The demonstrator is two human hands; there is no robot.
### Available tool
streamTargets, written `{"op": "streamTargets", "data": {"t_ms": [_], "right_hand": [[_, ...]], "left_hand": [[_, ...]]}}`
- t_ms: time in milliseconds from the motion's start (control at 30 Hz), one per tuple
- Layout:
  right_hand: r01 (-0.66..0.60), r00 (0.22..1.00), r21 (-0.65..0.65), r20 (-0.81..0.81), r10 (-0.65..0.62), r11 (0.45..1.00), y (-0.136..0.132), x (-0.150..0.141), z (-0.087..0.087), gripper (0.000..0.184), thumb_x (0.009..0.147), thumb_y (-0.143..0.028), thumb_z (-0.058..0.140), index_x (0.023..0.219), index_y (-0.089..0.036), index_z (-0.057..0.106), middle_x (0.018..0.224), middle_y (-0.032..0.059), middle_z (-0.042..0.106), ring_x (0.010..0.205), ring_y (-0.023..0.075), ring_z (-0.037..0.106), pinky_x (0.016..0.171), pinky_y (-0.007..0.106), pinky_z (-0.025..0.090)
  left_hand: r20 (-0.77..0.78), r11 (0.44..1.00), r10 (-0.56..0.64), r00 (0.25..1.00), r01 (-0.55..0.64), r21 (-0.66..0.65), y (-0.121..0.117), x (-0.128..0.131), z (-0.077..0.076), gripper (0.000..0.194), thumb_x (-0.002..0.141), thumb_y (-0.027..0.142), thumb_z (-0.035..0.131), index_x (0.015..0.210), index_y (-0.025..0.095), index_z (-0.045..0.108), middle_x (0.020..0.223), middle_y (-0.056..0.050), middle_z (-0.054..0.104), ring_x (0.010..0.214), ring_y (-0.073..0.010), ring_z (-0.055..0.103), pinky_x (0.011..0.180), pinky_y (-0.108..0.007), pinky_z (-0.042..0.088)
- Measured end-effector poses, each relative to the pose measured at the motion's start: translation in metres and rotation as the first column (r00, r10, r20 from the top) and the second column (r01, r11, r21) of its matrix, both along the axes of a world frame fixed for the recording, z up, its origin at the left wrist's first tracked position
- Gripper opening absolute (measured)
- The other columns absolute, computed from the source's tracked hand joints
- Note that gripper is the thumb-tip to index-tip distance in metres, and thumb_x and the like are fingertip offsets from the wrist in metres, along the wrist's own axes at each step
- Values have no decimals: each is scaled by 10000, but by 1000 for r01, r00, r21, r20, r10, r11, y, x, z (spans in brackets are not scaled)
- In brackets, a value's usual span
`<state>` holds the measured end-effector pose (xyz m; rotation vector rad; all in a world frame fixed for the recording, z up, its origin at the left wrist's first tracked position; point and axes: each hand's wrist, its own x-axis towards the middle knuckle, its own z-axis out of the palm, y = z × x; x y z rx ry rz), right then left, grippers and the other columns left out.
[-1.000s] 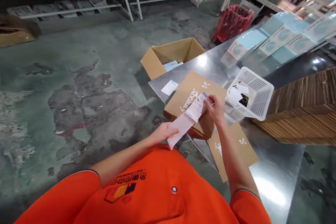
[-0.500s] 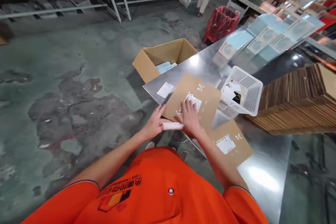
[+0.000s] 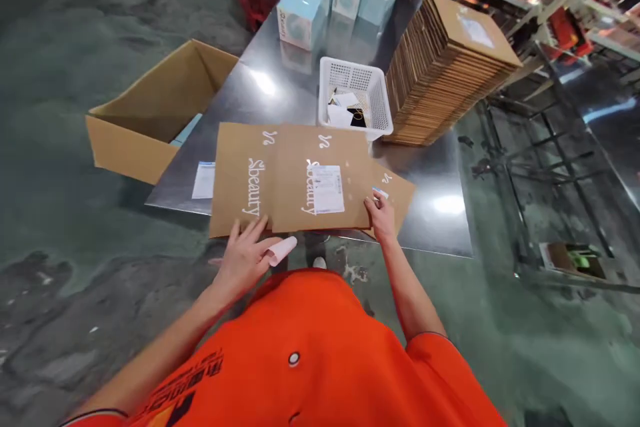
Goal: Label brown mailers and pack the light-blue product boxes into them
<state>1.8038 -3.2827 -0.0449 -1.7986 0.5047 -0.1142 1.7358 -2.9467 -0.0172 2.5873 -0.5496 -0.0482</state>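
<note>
A flat brown cardboard box blank (image 3: 280,173) printed "Sbeauty" lies on the steel table (image 3: 430,173), with a white shipping label (image 3: 327,189) stuck on its right panel. My left hand (image 3: 245,255) rests at the blank's near left edge, fingers partly spread, pinching a curled strip of white backing paper (image 3: 281,250). My right hand (image 3: 383,217) grips the blank's near right corner. Another brown blank (image 3: 397,190) lies beneath, showing at the right.
A white plastic basket (image 3: 356,97) with papers stands behind the blank. A tall stack of flat cardboard (image 3: 445,67) is at the right, light blue product boxes (image 3: 320,0) at the back. An open carton (image 3: 155,110) sits on the floor at left. A loose label (image 3: 203,180) lies on the table.
The label went from my hands onto the cardboard blank. My right hand moved from pressing it to the blank's right corner; my left kept the peeled backing paper. My view turned right.
</note>
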Motion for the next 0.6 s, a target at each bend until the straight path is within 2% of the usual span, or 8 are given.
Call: {"op": "streamTargets", "data": {"t_ms": [67,167,233,300,367,467,533,600], "right_hand": [[40,999,50,0,-40,998,10,-10,-7,602,753,-482,656,1228,-120,578,896,47,700,824,192,637,806,344,528],[-58,992,93,115,47,994,48,-8,-13,530,813,-472,632,1222,-145,555,959,49,697,870,182,644,828,328,531],[-142,971,34,199,133,989,71,1,-15,470,859,-433,608,1230,-152,545,1130,98,678,1047,202,629,947,360,504],[-176,956,-114,217,198,978,83,8,-15,438,868,-393,627,1222,-145,559,1321,164,594,1268,246,526,1086,423,414],[-187,948,-251,206,242,950,86,10,-12,429,864,-373,655,1214,-138,576,1447,202,487,1399,279,399,1159,466,329],[-185,928,-335,252,276,924,84,7,-4,420,885,-381,644,1225,-142,582,1502,200,424,1436,277,346,1183,473,304],[-176,908,-345,305,287,922,82,5,6,417,907,-403,617,1241,-154,580,1494,183,436,1433,264,349,1189,461,306],[-194,890,-257,360,280,947,75,3,19,443,933,-440,572,1284,-170,557,1433,162,503,1372,240,433,1145,419,380]], "left_hand": [[-12,996,17,1000,-16,87,4,6,3,366,830,206,491,1058,224,777,1455,-150,535,1363,-358,456,1166,-596,238],[-19,964,161,987,-153,217,25,13,9,341,854,257,468,1024,156,746,1384,-175,551,1338,-366,449,1115,-572,339],[-53,931,247,968,-221,289,39,16,14,302,858,288,453,948,142,702,1281,-170,597,1269,-353,497,1064,-540,415],[-85,913,292,953,-251,322,46,17,19,274,861,303,435,920,152,656,1254,-164,610,1239,-342,521,1038,-512,454],[-95,905,321,942,-276,325,46,13,21,312,869,305,408,976,137,647,1336,-187,573,1282,-355,501,1062,-521,441],[-102,886,398,912,-352,303,39,3,24,405,875,301,380,1071,93,668,1464,-204,488,1358,-375,450,1125,-542,378],[-88,867,456,886,-420,270,32,-5,30,411,872,285,401,1100,101,690,1489,-162,489,1367,-359,458,1155,-514,355],[-73,864,484,872,-463,199,22,-11,41,396,870,273,456,1149,126,696,1511,-105,490,1372,-334,471,1180,-467,340]]}}
